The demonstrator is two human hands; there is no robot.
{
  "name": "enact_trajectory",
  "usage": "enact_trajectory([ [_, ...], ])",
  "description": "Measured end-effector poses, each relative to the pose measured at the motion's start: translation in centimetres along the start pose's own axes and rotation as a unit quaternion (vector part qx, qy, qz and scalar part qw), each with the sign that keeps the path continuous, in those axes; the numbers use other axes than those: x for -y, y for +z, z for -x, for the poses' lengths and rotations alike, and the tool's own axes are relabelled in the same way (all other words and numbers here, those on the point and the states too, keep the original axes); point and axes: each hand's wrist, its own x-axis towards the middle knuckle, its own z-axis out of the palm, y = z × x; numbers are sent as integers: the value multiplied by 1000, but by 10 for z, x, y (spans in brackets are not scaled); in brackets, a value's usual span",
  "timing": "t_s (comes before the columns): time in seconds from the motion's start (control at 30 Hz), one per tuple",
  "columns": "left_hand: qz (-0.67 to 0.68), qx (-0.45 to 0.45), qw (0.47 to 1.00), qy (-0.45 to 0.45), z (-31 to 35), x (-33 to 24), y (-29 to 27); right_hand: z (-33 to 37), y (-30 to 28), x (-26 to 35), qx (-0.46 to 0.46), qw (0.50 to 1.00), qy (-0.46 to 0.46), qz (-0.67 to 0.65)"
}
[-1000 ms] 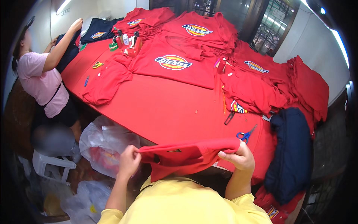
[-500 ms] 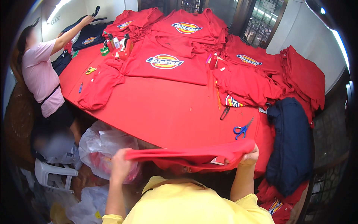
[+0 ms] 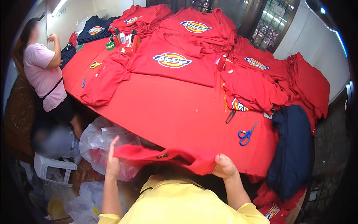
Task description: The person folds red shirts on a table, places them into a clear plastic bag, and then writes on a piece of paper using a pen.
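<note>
From the head camera, I have the red shirt [image 3: 181,155] at six o'clock, bunched lengthwise and held above the table [image 3: 160,108]'s near edge, dark label showing. To handle it well, I would judge, I should pull evenly from both ends, keep the edge between the hands level so the sag shakes out, and stay clear of the blue scissors [image 3: 244,136] at four o'clock. The left hand [image 3: 113,161] sits at eight o'clock against one end, forearm nearly upright, fingers stretched toward twelve. The right hand [image 3: 225,166] is at five o'clock by the other end, thumb raised, forearm leaning inward. The hands are well apart with the cloth between them; I cannot tell whether either is pinching it firmly, since the contact is hidden.
</note>
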Motion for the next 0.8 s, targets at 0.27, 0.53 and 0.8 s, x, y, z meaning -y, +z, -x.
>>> enact_trajectory([
  [0.27,89,289,853,-425,92,109,-78,20,-66,-26,-19,998,-27,-52],
  [0.53,263,289,834,-389,46,92,-32,-13,-26,18,-81,996,5,40],
  [0.8,284,148,940,120,-91,-50,-68,-24,-43,105,71,929,-340,128],
])
